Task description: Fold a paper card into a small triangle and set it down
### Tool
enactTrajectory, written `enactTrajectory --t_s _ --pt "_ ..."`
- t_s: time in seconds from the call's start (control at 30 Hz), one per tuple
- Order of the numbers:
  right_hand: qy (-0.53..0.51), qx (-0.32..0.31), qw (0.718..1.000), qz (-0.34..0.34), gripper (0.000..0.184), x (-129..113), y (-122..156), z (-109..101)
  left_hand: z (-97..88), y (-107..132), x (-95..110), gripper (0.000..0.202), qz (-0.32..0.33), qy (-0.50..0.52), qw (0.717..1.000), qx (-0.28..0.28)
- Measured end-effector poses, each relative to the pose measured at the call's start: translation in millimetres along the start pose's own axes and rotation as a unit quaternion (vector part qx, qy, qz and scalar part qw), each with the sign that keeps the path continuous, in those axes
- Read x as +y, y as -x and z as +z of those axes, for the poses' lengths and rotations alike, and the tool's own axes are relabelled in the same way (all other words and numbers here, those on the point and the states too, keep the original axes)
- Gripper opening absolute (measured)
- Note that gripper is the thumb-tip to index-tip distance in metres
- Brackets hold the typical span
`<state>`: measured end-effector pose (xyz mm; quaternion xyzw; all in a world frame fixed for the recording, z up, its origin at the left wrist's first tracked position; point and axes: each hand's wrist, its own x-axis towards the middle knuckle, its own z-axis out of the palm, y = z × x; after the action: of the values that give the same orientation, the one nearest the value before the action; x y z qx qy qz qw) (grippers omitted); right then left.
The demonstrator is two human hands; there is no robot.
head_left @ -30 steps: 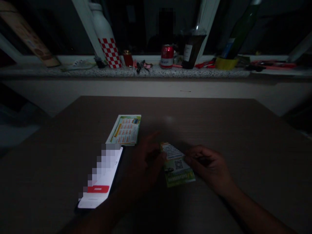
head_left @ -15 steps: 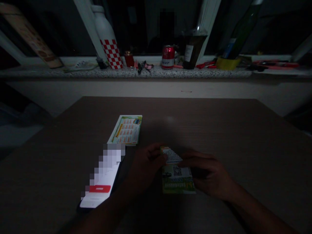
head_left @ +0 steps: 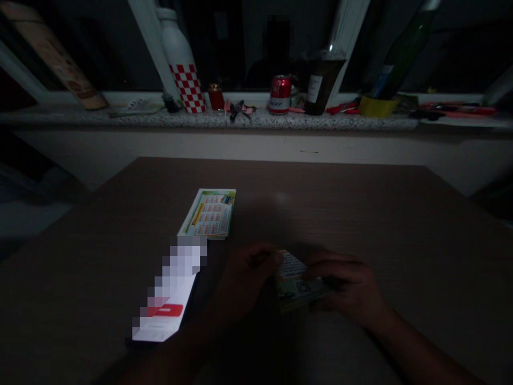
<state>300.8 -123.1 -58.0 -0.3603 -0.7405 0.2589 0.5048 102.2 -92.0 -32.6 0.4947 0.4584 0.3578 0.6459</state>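
Observation:
Between my hands is a green printed paper card [head_left: 301, 289] with white text and a QR code, its upper right side slanting. My left hand [head_left: 252, 270] pinches its upper left corner between thumb and fingers. My right hand [head_left: 347, 283] is closed on the card's right edge, fingers over the top; part of the thumb lies in shadow. Just left of my left hand lies a phone [head_left: 176, 286] with a bright screen, partly blurred out. Beyond its top end rests a small stack of printed cards [head_left: 212, 214], the top one showing rows of orange marks.
A brown wooden table [head_left: 340, 203] reaches to the wall under a window. On the granite sill [head_left: 256, 122] stand a checkered white bottle [head_left: 186, 80], a red can [head_left: 279, 96], a dark bottle [head_left: 317, 88], a green bottle [head_left: 404, 53] and a yellow tape roll [head_left: 379, 106].
Both hands have shifted slightly right with the card. The card has turned a little, its lower right end swinging up. The light on it has dimmed.

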Motion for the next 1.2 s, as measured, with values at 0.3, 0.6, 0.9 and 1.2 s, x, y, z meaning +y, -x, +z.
enactTrajectory --t_s 0.3,0.6,0.9,1.2 --pt "0.036 0.045 0.996 0.067 0.023 -3.3 -2.2 3.2 -1.1 2.3 -3.9 0.028 0.018 -0.013 1.000 -0.011" --pt "0.063 0.059 0.992 0.096 0.028 -5.9 -1.3 7.3 0.6 6.0 -1.1 0.026 0.010 0.000 1.000 -0.029" --pt "0.085 0.069 0.989 0.100 0.033 -5.9 -1.7 9.1 2.4 4.8 -7.0 0.019 -0.002 0.009 0.998 -0.056" --pt "0.089 0.078 0.988 0.100 0.039 -5.8 -0.8 10.9 4.6 4.5 -3.1 0.015 -0.009 -0.027 0.999 -0.045"
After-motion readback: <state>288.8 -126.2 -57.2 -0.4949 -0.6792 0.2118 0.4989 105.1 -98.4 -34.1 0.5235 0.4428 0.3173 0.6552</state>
